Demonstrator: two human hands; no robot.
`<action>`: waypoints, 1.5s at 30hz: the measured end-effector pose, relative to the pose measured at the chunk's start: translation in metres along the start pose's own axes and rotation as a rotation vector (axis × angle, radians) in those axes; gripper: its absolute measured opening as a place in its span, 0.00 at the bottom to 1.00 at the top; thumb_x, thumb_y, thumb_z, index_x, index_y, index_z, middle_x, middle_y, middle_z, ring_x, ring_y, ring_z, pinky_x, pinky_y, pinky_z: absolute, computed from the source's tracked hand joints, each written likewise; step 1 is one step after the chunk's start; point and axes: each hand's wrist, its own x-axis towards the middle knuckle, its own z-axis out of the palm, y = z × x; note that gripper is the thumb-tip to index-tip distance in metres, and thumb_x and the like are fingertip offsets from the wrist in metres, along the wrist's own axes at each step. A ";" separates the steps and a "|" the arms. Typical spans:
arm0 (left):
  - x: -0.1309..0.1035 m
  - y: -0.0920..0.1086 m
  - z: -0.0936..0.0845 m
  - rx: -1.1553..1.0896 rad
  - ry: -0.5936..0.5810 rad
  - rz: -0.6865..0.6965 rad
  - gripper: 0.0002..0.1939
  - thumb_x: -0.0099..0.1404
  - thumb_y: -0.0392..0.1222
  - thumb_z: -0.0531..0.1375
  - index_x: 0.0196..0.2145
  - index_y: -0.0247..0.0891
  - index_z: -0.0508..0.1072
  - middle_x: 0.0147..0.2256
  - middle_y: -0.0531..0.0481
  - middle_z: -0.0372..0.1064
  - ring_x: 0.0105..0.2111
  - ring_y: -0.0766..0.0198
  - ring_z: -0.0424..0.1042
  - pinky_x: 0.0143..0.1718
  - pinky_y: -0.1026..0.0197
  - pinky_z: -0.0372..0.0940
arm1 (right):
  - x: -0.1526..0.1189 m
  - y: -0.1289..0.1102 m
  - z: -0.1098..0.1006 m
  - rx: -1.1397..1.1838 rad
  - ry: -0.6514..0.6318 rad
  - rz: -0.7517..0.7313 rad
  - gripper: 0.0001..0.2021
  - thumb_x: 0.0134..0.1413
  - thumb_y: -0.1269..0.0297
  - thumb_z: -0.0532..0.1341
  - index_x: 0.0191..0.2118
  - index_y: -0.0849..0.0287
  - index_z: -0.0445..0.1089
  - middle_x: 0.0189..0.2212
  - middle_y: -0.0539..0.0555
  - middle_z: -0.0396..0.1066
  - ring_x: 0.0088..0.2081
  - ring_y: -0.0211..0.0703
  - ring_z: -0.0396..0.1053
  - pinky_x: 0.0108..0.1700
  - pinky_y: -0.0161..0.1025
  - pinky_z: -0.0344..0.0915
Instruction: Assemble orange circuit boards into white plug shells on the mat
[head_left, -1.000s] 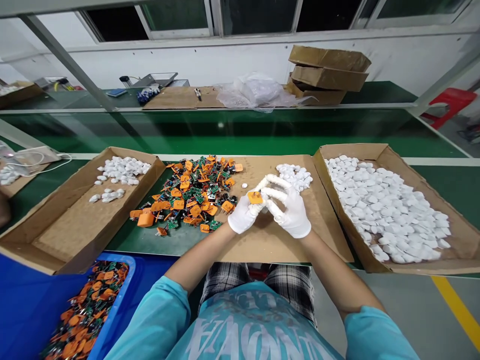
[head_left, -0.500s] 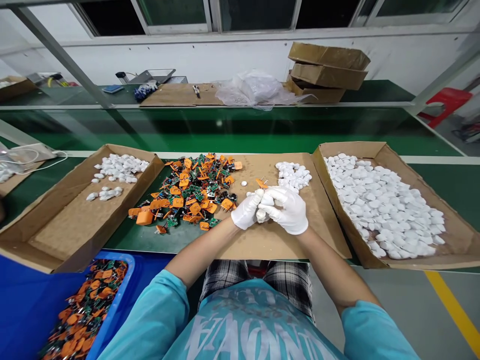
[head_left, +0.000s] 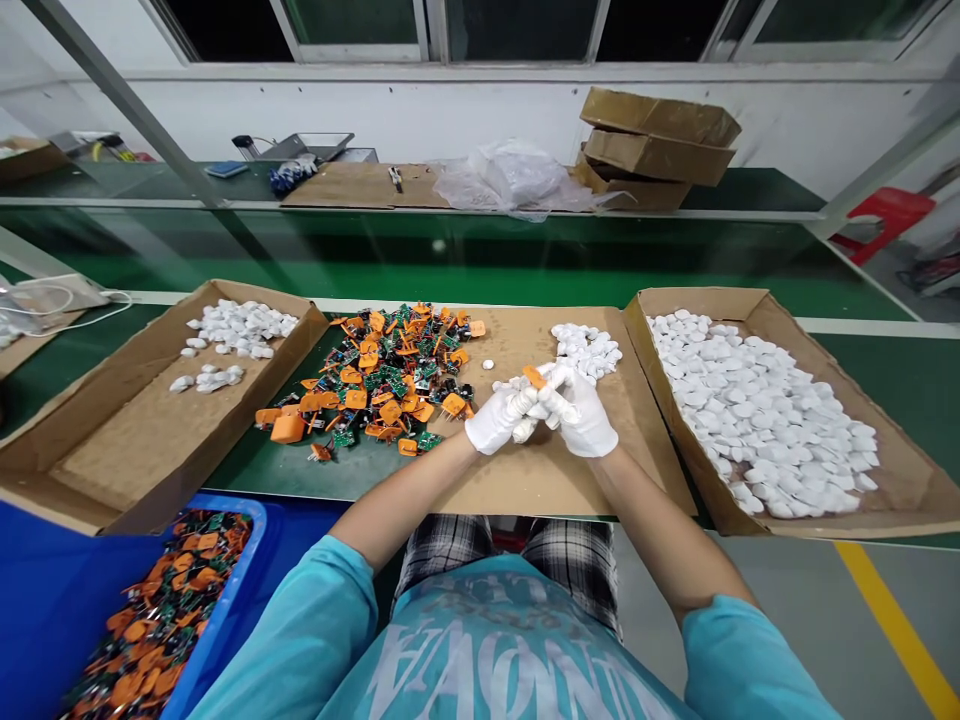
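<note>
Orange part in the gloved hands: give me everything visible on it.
The orange part shows as a small, narrow orange sliver, plastic by its look. It lies tilted, its far end toward the left, where the gloved fingers of the left hand and right hand meet above the cardboard sheet. Fingers hide the rest; which hand grips it is unclear.

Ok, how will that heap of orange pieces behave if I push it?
The heap of orange pieces would probably spread unevenly, since they lie loose and jumbled. Parts jutting at odd angles suggest neighbours could snag and drag along. The exposed green circuit boards look fairly fragile, so gentle pressure seems wiser.
</note>
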 end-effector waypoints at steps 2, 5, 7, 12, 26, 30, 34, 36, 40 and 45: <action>0.000 0.002 0.002 0.022 -0.002 -0.007 0.38 0.46 0.80 0.51 0.15 0.37 0.62 0.10 0.55 0.52 0.11 0.74 0.48 0.14 0.64 0.43 | -0.001 0.001 0.000 -0.071 0.058 -0.039 0.20 0.55 0.40 0.56 0.32 0.55 0.66 0.28 0.51 0.70 0.20 0.35 0.64 0.18 0.35 0.62; 0.001 0.003 0.001 0.034 0.077 -0.025 0.38 0.49 0.80 0.46 0.13 0.39 0.58 0.09 0.56 0.48 0.10 0.73 0.49 0.13 0.64 0.44 | -0.004 0.001 0.000 -0.286 0.129 -0.150 0.18 0.59 0.45 0.55 0.39 0.54 0.70 0.29 0.52 0.72 0.26 0.41 0.69 0.29 0.41 0.69; 0.001 0.003 -0.002 0.039 0.157 -0.040 0.38 0.49 0.81 0.44 0.12 0.39 0.56 0.09 0.56 0.48 0.10 0.73 0.49 0.13 0.65 0.44 | -0.005 0.001 -0.002 -0.459 0.086 -0.232 0.16 0.58 0.49 0.57 0.44 0.53 0.71 0.34 0.53 0.75 0.31 0.44 0.72 0.35 0.44 0.71; -0.003 0.004 -0.007 0.074 0.150 -0.063 0.38 0.50 0.81 0.43 0.12 0.39 0.54 0.09 0.55 0.48 0.11 0.74 0.49 0.13 0.65 0.43 | -0.004 0.006 -0.007 -0.723 0.023 -0.408 0.13 0.57 0.57 0.61 0.48 0.50 0.71 0.37 0.53 0.77 0.37 0.48 0.74 0.41 0.44 0.71; 0.003 -0.004 -0.005 -0.101 -0.004 -0.048 0.35 0.58 0.74 0.45 0.21 0.36 0.65 0.10 0.59 0.47 0.10 0.73 0.49 0.12 0.67 0.45 | -0.004 0.003 -0.003 -0.522 0.121 -0.251 0.15 0.53 0.57 0.63 0.46 0.53 0.73 0.34 0.52 0.76 0.34 0.44 0.74 0.40 0.41 0.71; 0.003 -0.004 0.003 -0.104 0.060 -0.052 0.36 0.56 0.76 0.47 0.17 0.37 0.61 0.10 0.58 0.48 0.09 0.75 0.47 0.11 0.67 0.43 | -0.002 0.005 -0.004 -0.475 0.146 -0.210 0.14 0.52 0.53 0.64 0.41 0.55 0.73 0.32 0.52 0.77 0.32 0.44 0.75 0.38 0.41 0.72; 0.002 0.000 0.003 -0.081 0.060 -0.106 0.37 0.58 0.74 0.46 0.20 0.35 0.66 0.11 0.58 0.50 0.09 0.75 0.48 0.10 0.67 0.42 | -0.004 0.004 -0.006 -0.570 0.132 -0.266 0.15 0.52 0.54 0.63 0.43 0.54 0.72 0.32 0.51 0.77 0.29 0.43 0.74 0.34 0.40 0.72; 0.001 0.002 0.000 -0.071 0.069 -0.137 0.38 0.59 0.74 0.43 0.22 0.34 0.69 0.10 0.57 0.50 0.08 0.74 0.48 0.10 0.68 0.43 | -0.004 0.004 -0.007 -0.615 0.079 -0.290 0.16 0.52 0.56 0.63 0.46 0.54 0.71 0.34 0.52 0.77 0.32 0.44 0.75 0.36 0.40 0.72; 0.000 0.005 -0.006 -0.114 0.038 -0.165 0.39 0.58 0.75 0.43 0.24 0.33 0.70 0.10 0.59 0.47 0.08 0.75 0.43 0.10 0.68 0.40 | -0.003 0.003 -0.006 -0.655 0.037 -0.325 0.13 0.54 0.58 0.61 0.45 0.55 0.71 0.34 0.53 0.77 0.34 0.45 0.75 0.39 0.40 0.72; 0.000 0.005 -0.007 -0.138 -0.050 -0.081 0.33 0.54 0.72 0.54 0.23 0.34 0.70 0.10 0.59 0.51 0.10 0.74 0.48 0.12 0.67 0.44 | -0.004 -0.002 -0.005 -0.543 0.069 -0.265 0.15 0.54 0.55 0.62 0.46 0.54 0.71 0.36 0.52 0.77 0.37 0.46 0.75 0.41 0.42 0.73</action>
